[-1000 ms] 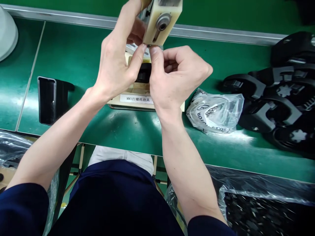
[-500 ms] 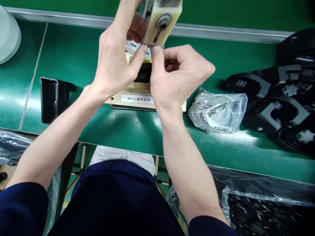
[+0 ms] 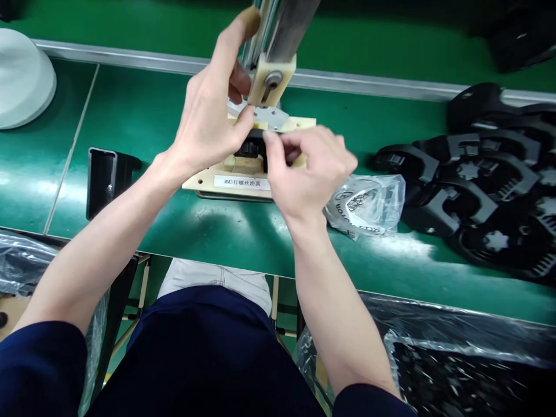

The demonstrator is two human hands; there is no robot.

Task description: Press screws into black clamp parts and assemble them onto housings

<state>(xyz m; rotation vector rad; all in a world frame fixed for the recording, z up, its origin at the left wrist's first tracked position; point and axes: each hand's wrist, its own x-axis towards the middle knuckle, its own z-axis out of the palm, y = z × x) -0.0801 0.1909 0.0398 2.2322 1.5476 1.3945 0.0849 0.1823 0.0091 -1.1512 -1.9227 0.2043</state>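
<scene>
An upright metal tool with a cream block at its lower end stands over a cream fixture with a Chinese label. My left hand is closed at the block's left side, fingers behind and thumb in front at its lower edge. Under the block, a black part sits in the fixture, in front of a slotted metal plate. My right hand is closed at the right of the black part, thumb tip against its upper edge. What lies between those fingers is hidden.
Right of the fixture lies a clear plastic bag of small metal pieces. Black molded parts are piled farther right. At left are a black rectangular holder and white round pieces. A plastic-lined bin stands below the bench edge.
My right hand has come down from the block's lower edge to the black part in the fixture. My left hand stays by the block. The view has shifted, and the block appears lower.
</scene>
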